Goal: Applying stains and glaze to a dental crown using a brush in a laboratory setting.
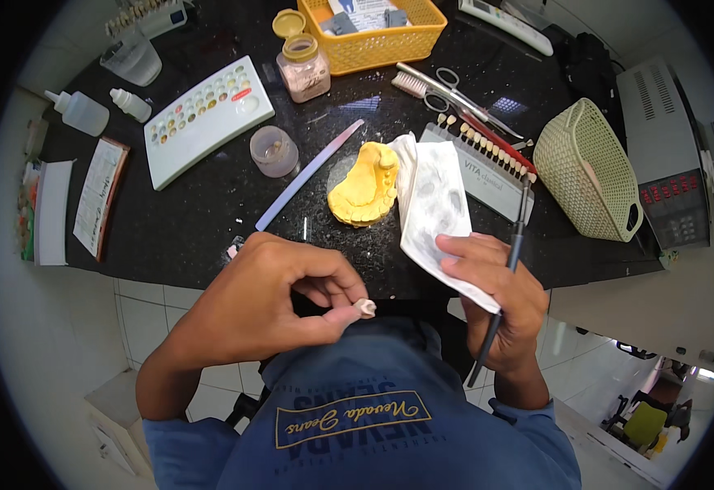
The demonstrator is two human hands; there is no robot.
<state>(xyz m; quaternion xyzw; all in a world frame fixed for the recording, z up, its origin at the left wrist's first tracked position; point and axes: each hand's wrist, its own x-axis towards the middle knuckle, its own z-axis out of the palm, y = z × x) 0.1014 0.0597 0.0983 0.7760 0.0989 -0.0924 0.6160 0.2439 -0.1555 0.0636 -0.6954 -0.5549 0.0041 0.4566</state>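
Observation:
Just above my lap, my left hand (279, 282) pinches a small whitish dental crown (364, 309) between thumb and fingertips. My right hand (506, 298) is closed round a thin dark brush (517, 237), whose tip points away toward the shade guide. The same hand grips the near end of a folded white tissue (439, 208) with grey smudges; its far part lies on the bench. Left of the tissue, close to it, a yellow plaster dental cast (363, 192) stands on the black bench top (324, 233). My hands are apart, and the crown touches only the left one.
A tooth shade guide (488, 175), scissors (437, 100) and a green basket (590, 175) are at right. Leftward lie a blue-white file (308, 175), a small cup (274, 152) and a white palette (202, 122). Farther back stand an open jar (302, 69) and a yellow basket (373, 51).

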